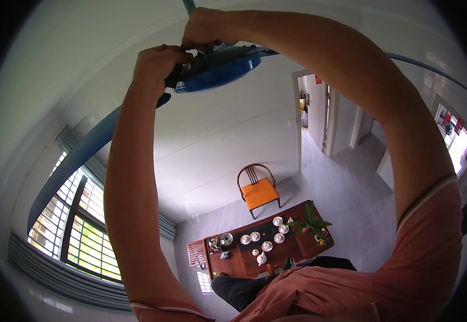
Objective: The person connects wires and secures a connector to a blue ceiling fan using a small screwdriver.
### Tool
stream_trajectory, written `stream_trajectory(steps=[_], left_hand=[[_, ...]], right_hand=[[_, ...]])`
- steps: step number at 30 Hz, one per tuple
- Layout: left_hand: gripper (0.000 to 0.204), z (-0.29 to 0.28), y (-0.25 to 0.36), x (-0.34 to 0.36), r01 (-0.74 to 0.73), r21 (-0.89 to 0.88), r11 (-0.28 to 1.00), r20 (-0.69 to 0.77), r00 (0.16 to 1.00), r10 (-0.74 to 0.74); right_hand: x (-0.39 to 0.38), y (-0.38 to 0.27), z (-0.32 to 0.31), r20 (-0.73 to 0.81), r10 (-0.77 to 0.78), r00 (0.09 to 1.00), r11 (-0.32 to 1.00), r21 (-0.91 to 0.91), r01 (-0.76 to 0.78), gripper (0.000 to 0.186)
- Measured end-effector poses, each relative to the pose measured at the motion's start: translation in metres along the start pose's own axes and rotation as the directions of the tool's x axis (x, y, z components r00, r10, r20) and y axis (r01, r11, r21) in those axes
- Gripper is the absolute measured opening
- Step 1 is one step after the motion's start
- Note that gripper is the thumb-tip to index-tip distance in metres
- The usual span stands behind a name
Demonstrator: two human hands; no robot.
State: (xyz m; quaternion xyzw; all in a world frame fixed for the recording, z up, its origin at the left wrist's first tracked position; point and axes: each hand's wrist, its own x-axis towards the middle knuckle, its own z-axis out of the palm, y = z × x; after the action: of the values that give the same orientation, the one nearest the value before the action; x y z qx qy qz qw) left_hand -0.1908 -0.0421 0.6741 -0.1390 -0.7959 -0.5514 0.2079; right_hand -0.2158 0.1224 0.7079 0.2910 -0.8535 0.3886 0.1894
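Overhead hangs a blue ceiling fan with a round motor housing (220, 78). One long fan blade (97, 134) sweeps down to the left, with its inner end close to my left wrist. Another fan blade (432, 67) stretches off to the right behind my right arm. My left hand (158, 63) is closed at the left side of the housing, its fingertips pinched near the hub; what they grip is hidden. Above it, my right hand (208, 28) is curled closed at the top of the housing, beside the green-blue rod (189, 6). Its fingers hide whatever they hold.
Far below stands a brown wooden table (292, 257) bearing several white lidded cups, a teapot and a green plant (309, 222). An orange-seated chair (260, 193) is behind it. A barred window (83, 220) with grey curtains is at left; an open doorway (314, 112) is at right.
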Motion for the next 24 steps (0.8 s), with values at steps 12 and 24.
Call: stream_trajectory(steps=[12, 24], left_hand=[[0.033, -0.001, 0.004, -0.002, 0.064, -0.080, 0.995, 0.047, 0.997, -0.060], [0.032, -0.006, 0.003, -0.003, -0.010, 0.023, 1.000, 0.020, 1.000, 0.010]], right_hand=[[0.033, 0.007, -0.009, 0.252, -0.333, 0.909, 0.491, -0.776, 0.395, 0.017], [0.019, 0.001, -0.017, 0.302, -0.563, 0.770, 0.573, -0.529, 0.626, 0.015]])
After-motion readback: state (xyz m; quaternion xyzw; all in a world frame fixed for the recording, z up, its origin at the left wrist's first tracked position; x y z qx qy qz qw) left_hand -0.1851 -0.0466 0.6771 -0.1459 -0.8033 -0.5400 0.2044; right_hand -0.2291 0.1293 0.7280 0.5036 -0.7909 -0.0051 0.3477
